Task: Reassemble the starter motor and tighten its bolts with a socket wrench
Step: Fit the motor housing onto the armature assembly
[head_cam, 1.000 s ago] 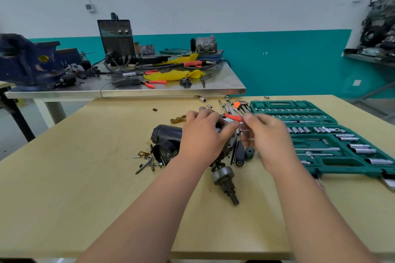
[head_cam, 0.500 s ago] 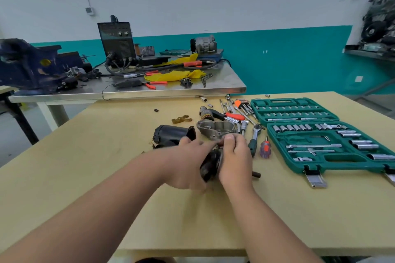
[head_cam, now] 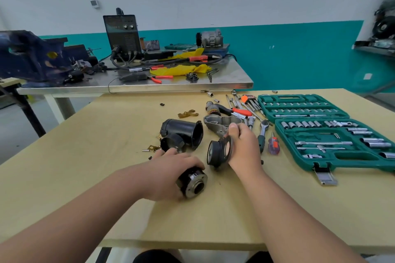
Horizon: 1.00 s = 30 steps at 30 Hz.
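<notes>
My left hand (head_cam: 171, 172) grips a dark cylindrical starter part with a metal flange (head_cam: 193, 183), held low over the wooden table (head_cam: 85, 156). A black ring-shaped end piece (head_cam: 219, 151) stands on edge just right of it, gripped by my right hand (head_cam: 242, 147). Behind them lie the black motor housing (head_cam: 183, 132), a smaller black cap (head_cam: 172, 143) and the grey cast nose housing (head_cam: 220, 124). A ratchet wrench (head_cam: 261, 132) lies right of my right hand.
An open green socket set case (head_cam: 320, 132) fills the table's right side. Loose sockets, hex keys, a red-handled tool (head_cam: 240, 111) and a small screwdriver (head_cam: 273, 145) lie behind my hands. Small brass clips sit at left. A steel bench (head_cam: 132, 83) with a welder and vise stands beyond.
My hands have pulled apart: the left drew the flanged cylinder toward me and left, the right now holds the black ring separately. Before, both hands were together on one assembly.
</notes>
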Available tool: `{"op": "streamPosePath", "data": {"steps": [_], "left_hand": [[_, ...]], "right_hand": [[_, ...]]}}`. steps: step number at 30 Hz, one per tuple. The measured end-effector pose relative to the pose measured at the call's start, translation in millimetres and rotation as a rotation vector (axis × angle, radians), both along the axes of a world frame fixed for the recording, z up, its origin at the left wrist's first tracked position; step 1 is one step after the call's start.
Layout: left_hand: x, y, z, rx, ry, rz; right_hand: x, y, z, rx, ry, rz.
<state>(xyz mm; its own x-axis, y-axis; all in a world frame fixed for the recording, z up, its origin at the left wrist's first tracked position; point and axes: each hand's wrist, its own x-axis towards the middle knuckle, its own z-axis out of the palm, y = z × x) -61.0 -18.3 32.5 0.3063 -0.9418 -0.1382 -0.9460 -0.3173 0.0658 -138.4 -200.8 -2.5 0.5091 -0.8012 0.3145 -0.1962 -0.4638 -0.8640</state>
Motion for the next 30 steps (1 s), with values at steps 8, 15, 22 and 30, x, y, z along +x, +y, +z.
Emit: {"op": "streamPosePath", "data": {"steps": [8, 15, 22, 30], "left_hand": [[7, -10, -16, -0.326, 0.428, 0.105], [9, -22, 4, -0.451, 0.392, 0.075], [6, -35, 26, -0.365, 0.11, -0.043], [3, -42, 34, -0.355, 0.097, -0.097]], "right_hand": [[-10, -3, 1, 0.02, -0.044, 0.111], [-13, 2, 2, -0.015, -0.032, 0.114], [-8, -3, 8, 0.002, 0.014, 0.097], [-3, 3, 11, -0.066, 0.079, 0.1]]}}
